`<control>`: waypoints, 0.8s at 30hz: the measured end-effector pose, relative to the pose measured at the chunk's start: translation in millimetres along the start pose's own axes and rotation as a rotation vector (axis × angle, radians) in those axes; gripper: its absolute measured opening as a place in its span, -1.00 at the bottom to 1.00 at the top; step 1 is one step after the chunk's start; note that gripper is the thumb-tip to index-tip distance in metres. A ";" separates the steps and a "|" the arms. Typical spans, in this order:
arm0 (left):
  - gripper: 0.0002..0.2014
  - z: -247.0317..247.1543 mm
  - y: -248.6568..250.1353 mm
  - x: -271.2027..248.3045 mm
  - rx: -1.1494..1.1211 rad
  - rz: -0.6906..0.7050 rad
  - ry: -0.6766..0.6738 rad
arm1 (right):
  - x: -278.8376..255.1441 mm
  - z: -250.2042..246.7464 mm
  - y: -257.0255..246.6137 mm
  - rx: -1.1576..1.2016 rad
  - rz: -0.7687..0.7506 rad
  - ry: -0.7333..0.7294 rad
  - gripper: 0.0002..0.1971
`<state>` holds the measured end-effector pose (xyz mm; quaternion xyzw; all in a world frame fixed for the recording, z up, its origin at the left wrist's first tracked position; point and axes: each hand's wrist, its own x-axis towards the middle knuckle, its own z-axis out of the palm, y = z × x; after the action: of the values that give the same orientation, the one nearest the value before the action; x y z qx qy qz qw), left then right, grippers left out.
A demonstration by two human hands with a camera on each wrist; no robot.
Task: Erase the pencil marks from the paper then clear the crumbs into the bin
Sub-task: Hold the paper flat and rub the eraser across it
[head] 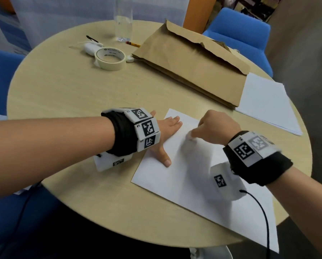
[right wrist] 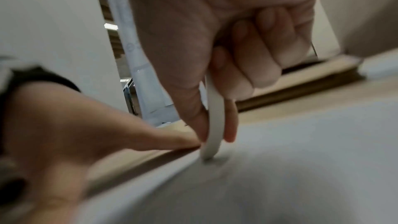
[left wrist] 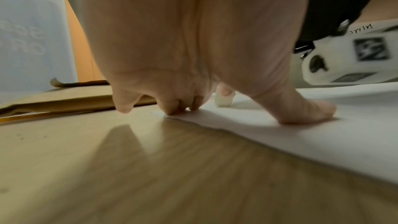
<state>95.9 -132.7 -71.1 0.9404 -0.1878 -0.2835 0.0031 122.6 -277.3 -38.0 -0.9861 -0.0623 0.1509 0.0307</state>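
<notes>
A white sheet of paper lies on the round wooden table in front of me. My left hand lies flat on the sheet's left part, fingers straight and thumb spread, pressing it down. My right hand pinches a white eraser between thumb and fingers, and the eraser's tip touches the paper. In the right wrist view the eraser stands on end on the sheet, just right of the left hand's fingers. The left wrist view shows the eraser beyond my flat palm. No pencil marks are readable.
A brown paper bag lies flat at the back right, partly on a stack of white sheets. A roll of masking tape, a clear bottle, a pencil and small white items sit at the back. Blue chairs surround the table.
</notes>
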 end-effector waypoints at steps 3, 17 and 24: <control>0.24 -0.4 2.5 -0.6 0.024 -0.008 0.002 | 0.9 -4.0 -4.3 -0.082 -0.011 0.064 -0.79; 0.24 1.9 0.6 0.2 0.012 -0.003 0.010 | 9.8 7.7 -7.5 0.188 0.034 -0.044 -0.77; 0.24 2.8 2.3 1.0 0.027 -0.006 0.012 | 7.5 2.8 -9.8 0.180 0.034 -0.030 -0.83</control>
<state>94.4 -134.9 -73.8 0.9426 -0.1886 -0.2755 -0.0092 127.7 -266.5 -42.1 -0.9779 -0.0325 0.1713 0.1156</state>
